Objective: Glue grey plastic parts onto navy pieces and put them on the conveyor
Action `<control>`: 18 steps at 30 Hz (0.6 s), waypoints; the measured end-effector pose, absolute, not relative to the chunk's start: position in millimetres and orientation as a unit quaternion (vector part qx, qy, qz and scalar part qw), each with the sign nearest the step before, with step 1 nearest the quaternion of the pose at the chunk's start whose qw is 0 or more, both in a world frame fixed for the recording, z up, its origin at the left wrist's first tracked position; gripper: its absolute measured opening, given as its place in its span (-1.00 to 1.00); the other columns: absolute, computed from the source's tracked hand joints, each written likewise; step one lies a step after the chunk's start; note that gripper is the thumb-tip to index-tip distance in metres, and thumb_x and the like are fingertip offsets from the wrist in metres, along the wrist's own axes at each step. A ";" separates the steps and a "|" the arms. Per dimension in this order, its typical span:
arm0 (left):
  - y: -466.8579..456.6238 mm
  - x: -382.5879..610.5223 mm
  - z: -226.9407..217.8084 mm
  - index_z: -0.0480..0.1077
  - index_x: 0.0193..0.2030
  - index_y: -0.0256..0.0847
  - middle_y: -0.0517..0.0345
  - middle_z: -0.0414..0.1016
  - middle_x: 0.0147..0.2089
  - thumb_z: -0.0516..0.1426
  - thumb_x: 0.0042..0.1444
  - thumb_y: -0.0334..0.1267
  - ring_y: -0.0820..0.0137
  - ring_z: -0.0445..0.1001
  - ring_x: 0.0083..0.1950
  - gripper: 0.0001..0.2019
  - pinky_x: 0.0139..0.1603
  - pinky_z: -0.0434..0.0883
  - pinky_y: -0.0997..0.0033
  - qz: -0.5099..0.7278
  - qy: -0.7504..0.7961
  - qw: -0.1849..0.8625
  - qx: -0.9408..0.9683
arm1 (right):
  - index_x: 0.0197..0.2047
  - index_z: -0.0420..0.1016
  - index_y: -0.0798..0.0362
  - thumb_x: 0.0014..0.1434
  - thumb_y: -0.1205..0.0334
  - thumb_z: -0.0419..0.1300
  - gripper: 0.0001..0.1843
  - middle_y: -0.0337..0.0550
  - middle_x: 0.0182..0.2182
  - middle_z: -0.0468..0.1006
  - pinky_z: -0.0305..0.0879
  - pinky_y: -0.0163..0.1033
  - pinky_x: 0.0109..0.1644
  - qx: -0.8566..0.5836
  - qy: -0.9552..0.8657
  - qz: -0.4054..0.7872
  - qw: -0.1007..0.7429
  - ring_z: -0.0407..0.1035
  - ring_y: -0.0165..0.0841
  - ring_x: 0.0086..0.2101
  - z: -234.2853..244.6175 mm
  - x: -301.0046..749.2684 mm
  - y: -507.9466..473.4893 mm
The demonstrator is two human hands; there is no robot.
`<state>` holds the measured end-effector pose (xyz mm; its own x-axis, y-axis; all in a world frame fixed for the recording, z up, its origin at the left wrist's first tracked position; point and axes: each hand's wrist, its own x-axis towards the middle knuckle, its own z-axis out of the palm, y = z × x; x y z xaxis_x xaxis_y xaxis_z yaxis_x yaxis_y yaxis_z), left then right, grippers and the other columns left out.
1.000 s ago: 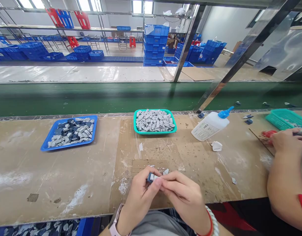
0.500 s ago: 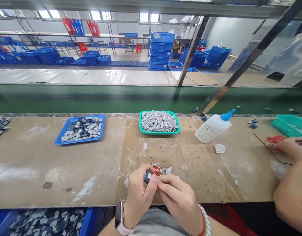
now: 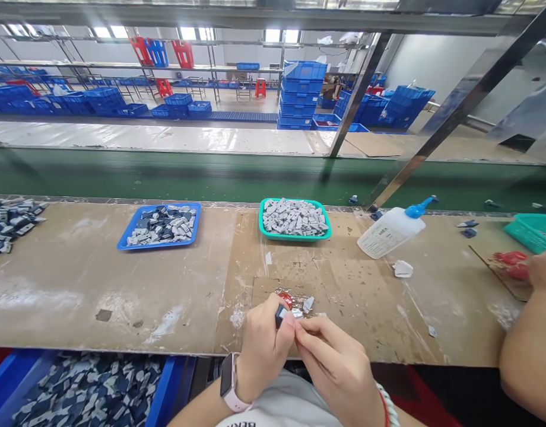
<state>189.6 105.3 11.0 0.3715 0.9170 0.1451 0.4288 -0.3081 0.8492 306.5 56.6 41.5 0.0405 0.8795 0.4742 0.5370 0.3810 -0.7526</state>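
Note:
My left hand (image 3: 266, 341) is closed around a small dark blue piece (image 3: 280, 315) with a pale grey face. Against it, the fingertips of my right hand (image 3: 333, 362) are pinched together and meet my left thumb; whatever is between them is hidden. Just beyond my fingers, a glossy red blob (image 3: 286, 299) lies on a wet patch of cardboard. Beside that rests one loose grey piece (image 3: 308, 305). Farther back, a green tray (image 3: 295, 237) holds many pale grey pieces, and a blue tray (image 3: 161, 246) holds mixed dark and grey ones.
A white bottle with a blue nozzle (image 3: 389, 232) leans at the right, near a crumpled white scrap (image 3: 403, 269). A co-worker's arm (image 3: 529, 344) reaches in on the right. Dark pieces pile up at far left (image 3: 10, 225). Below the table edge sits a full blue bin (image 3: 166, 391).
The view has swung slightly left, so the scene sits farther right. My hands keep nearly the same pose around the piece. The co-worker's hand has moved toward the right edge.

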 end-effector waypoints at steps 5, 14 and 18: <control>103.5 194.6 6.3 0.07 -0.47 -0.15 0.25 0.19 -0.54 -0.13 0.15 -0.26 0.41 0.19 -0.51 -0.83 -0.45 0.09 0.42 0.335 0.479 0.403 0.704 | -0.41 0.43 0.04 0.14 0.45 -0.09 -0.70 -0.06 -0.48 0.37 0.29 -0.33 -0.42 -0.545 -0.650 0.207 0.487 0.28 -0.41 -0.46 34.7 304.6 58.1; 109.9 196.5 -8.0 0.07 -0.56 -0.18 0.27 0.18 -0.59 -0.09 0.12 -0.20 0.44 0.18 -0.53 -0.75 -0.50 0.14 0.49 0.318 0.501 0.427 0.682 | -0.39 0.42 0.05 0.18 0.37 -0.12 -0.70 -0.05 -0.44 0.40 0.30 -0.27 -0.39 -0.544 -0.724 0.184 0.381 0.28 -0.37 -0.44 12.0 302.9 55.6; 120.6 149.3 -19.8 0.05 -0.63 -0.19 0.25 0.13 -0.65 -0.17 0.11 -0.18 0.43 0.18 -0.59 -0.68 -0.57 0.18 0.49 0.367 0.567 0.363 0.643 | -0.28 0.45 -0.01 0.15 0.28 0.04 -0.83 -0.17 -0.34 0.45 0.33 -0.35 -0.25 -0.539 -0.736 0.201 0.357 0.34 -0.44 -0.36 18.2 334.9 70.0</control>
